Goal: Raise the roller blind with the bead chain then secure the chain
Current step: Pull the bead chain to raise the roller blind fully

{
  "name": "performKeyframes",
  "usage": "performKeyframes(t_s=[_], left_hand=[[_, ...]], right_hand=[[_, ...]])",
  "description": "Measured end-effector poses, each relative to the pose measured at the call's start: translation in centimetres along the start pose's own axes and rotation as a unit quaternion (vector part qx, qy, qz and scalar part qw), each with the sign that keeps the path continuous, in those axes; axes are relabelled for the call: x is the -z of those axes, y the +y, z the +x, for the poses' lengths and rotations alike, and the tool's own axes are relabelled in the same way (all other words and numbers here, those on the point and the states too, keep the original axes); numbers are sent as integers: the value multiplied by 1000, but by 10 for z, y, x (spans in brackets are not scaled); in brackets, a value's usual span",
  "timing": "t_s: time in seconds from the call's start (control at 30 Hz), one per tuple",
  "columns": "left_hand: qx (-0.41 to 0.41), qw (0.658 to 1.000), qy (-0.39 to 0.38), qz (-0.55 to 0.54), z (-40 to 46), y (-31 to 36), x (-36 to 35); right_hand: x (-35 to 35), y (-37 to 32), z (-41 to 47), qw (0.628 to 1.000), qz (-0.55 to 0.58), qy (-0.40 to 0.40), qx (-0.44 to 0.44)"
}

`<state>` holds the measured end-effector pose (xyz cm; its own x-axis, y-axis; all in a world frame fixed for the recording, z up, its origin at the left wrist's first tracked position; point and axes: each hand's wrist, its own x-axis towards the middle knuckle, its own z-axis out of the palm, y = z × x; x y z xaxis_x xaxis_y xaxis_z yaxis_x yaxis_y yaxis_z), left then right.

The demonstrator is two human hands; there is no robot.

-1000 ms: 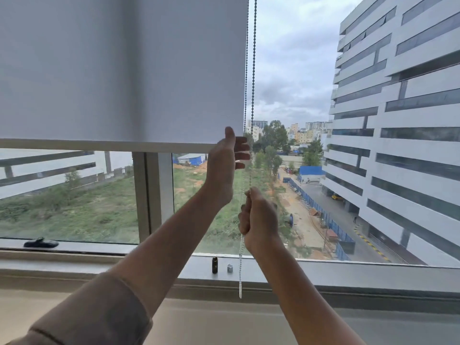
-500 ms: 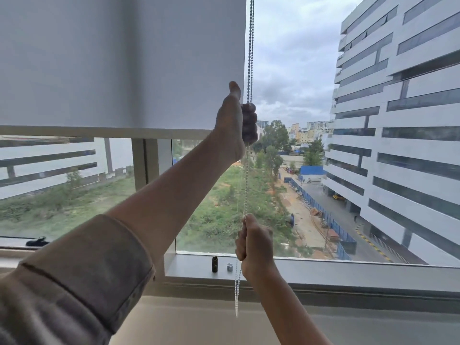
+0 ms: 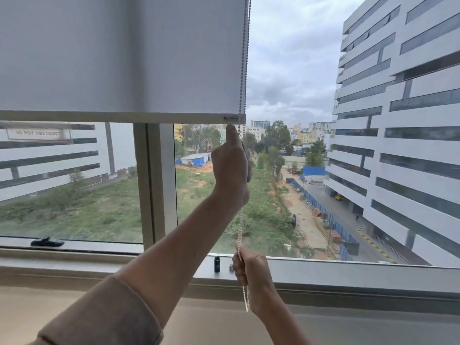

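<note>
1 big window [image 3: 298,70] with 1 grey roller blind [image 3: 119,53] pulled about halfway up. 1 bead chain [image 3: 245,46], 2 strands, hanging by blind's right edge. 2 hands: left hand [image 3: 230,168] clenched on chain up high, right hand [image 3: 250,267] gripping it low. 1 sill [image 3: 348,272] with 2 small things [image 3: 217,263].

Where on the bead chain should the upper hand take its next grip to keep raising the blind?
High on the bead chain, beside the roller blind edge, probably on the strand the left hand holds. Come from the left, as now, closing fingers around the beads. The right hand holds it at the sill.
</note>
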<state>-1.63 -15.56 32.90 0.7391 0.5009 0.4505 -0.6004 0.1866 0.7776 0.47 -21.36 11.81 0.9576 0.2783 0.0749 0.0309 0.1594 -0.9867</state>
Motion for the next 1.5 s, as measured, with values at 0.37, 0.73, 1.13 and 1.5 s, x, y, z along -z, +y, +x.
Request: performKeyframes(t_s=[0.37,0.73,1.13,1.5], left_hand=[[30,999,13,-15,-32,-32,21],[59,998,13,-15,-60,-69,44],[69,997,31,21,-81,-123,71],[111,991,58,50,-103,-165,87]], right_hand=[[14,-74,25,998,3,37,54],[-7,-178,37,990,49,-1,132],[-35,-233,28,983,103,-50,143],[-46,-260,26,979,174,-67,86]])
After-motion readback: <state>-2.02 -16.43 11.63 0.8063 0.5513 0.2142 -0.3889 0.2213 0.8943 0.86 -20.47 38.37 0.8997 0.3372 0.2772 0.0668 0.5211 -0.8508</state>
